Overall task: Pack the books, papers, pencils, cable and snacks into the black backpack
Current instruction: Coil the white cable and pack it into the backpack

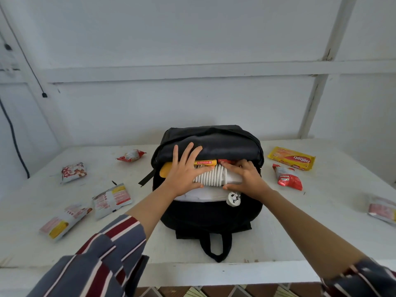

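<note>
Both hands are in at the mouth of the black backpack [211,213], which lies flat on the white bench [278,236] with its carry loop toward me. My left hand [186,171] is spread flat, fingers [194,154] straight and fanned: the fingertips reach onto the upper flap while the palm presses the left end of the coiled white cable [211,175]. It curls round nothing, it just presses.

My right hand [246,179] is on the cable's other end. Its fingers are bent over the top of the coil and the thumb sits underneath at the coil's lower edge, so the bundle is pinched between them. The coil lies across the opening, between my two hands, on top of white papers [199,195] that show just inside the near lip. The cable's white plug [233,199] dangles over that lip, just below my right thumb.

Behind the coil, a yellow snack packet [203,163] and a red one [227,161] are tucked in under the flap, touching my left fingers' side.

Still out on the bench: a yellow biscuit pack [291,157] and a red pouch [288,177] to the right, another packet [382,210] at the far right edge, and five packets scattered left, the nearest [111,200] well apart from the bag.
</note>
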Demonstrator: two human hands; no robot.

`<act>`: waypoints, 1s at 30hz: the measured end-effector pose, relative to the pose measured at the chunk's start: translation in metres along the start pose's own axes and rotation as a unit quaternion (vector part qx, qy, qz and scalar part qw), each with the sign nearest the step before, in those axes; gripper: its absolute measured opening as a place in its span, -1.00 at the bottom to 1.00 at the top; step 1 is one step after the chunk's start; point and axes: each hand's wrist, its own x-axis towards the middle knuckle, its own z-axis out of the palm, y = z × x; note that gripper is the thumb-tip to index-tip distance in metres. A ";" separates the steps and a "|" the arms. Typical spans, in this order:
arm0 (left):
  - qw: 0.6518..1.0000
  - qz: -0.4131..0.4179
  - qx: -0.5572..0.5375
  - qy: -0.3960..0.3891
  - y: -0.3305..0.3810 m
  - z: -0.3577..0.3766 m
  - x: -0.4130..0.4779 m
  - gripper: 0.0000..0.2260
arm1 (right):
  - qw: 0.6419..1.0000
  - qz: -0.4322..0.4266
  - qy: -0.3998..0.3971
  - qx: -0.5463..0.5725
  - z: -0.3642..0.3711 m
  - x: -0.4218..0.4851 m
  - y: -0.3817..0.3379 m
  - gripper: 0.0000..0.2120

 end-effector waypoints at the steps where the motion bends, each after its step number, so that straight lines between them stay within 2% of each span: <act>1: 1.000 -0.006 0.001 -0.006 0.001 0.001 0.001 -0.35 | 1.000 -0.002 -0.001 -0.008 0.000 0.001 0.002 -0.25; 8: 0.999 -0.036 0.005 -0.013 0.006 0.004 0.003 -0.36 | 0.998 -0.002 -0.001 -0.058 0.003 0.002 0.004 -0.19; 10: 0.999 -0.037 0.002 -0.005 0.006 0.003 0.001 -0.37 | 0.999 -0.003 -0.017 -0.028 0.001 -0.001 0.005 -0.18; 13: 0.999 -0.041 -0.005 0.000 0.007 0.003 0.001 -0.37 | 0.998 -0.012 -0.012 0.062 -0.005 -0.006 0.007 -0.27; 17: 0.998 -0.049 -0.027 0.006 0.007 0.003 0.002 -0.37 | 0.992 -0.012 0.054 0.109 -0.010 -0.013 0.007 -0.38; 19: 0.997 -0.055 -0.042 0.017 0.008 0.002 0.003 -0.39 | 0.993 -0.015 0.090 0.074 -0.010 -0.017 0.005 -0.50; 22: 0.997 -0.055 -0.047 0.031 0.011 -0.002 0.004 -0.43 | 0.981 -0.046 0.188 0.004 -0.012 -0.021 0.000 -0.74; 23: 0.997 -0.050 -0.042 0.034 0.012 -0.003 0.004 -0.44 | 0.980 -0.045 0.193 -0.003 -0.016 -0.022 -0.004 -0.72; 24: 0.998 -0.043 -0.036 0.036 0.014 -0.004 0.005 -0.44 | 0.986 -0.032 0.164 -0.011 -0.019 -0.023 -0.009 -0.63; 26: 0.998 -0.034 -0.026 0.040 0.017 -0.005 0.007 -0.45 | 0.996 0.016 0.052 -0.070 -0.026 -0.024 -0.021 -0.54; 28: 0.998 -0.032 -0.021 0.045 0.020 -0.005 0.009 -0.47 | 0.984 0.035 -0.024 -0.172 -0.030 -0.024 -0.033 -0.54; 30: 0.998 -0.030 -0.020 0.050 0.022 -0.003 0.009 -0.47 | 0.969 0.047 -0.072 -0.229 -0.035 -0.024 -0.046 -0.48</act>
